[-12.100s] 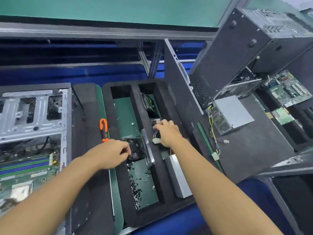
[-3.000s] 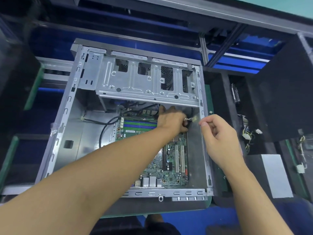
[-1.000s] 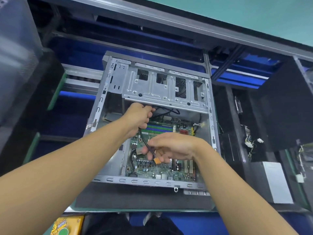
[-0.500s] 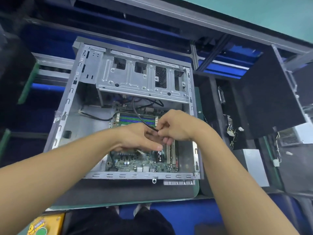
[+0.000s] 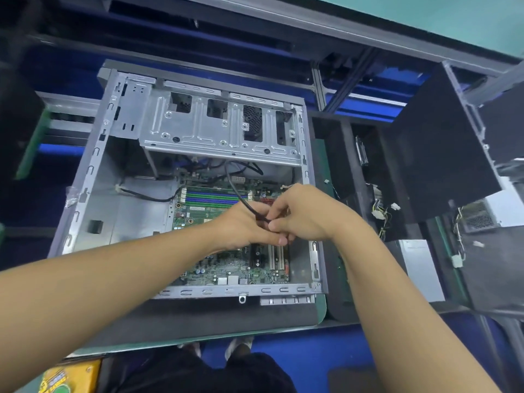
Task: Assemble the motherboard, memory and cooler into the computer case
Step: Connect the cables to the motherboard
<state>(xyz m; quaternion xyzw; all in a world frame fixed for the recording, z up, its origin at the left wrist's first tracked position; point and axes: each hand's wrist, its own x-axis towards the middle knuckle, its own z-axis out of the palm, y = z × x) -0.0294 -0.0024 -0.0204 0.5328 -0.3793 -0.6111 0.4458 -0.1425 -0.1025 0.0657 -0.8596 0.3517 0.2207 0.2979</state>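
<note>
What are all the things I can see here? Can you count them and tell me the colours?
computer case: one, silver-grey, open, lying flat on the bench in the middle
motherboard: one, green, inside the case on its floor
memory slots: one row, blue and green, at the far end of the motherboard
black cable: one, runs from under the drive cage down to the hands
foam tray: one, black, right of the case
power supply box: one, silver, at the near end of the tray
black panel: one, standing tilted at the right
yellow object: one, bottom left corner, partly cut off
left hand: one, bare, over the motherboard, on the cable
right hand: one, bare, pinching the cable's end
</note>
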